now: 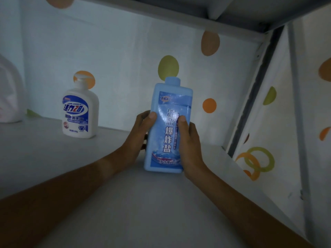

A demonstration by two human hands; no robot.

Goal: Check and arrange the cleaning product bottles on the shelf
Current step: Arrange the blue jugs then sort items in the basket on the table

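A tall light-blue bottle point(170, 111) with a blue label and a blue cap stands upright near the middle of the white shelf point(53, 158). Both my hands hold it from the sides. My left hand point(138, 138) wraps its left edge with the thumb on the front. My right hand point(189, 145) grips the right edge, thumb lying across the label. A white pump bottle point(80, 113) with a blue label stands upright to the left, further back, apart from my hands.
A large pale jug point(10, 97) sits at the far left edge of the shelf, partly cut off. The back and right walls are white with coloured dots. A shelf board runs overhead. A metal upright point(250, 104) marks the right corner.
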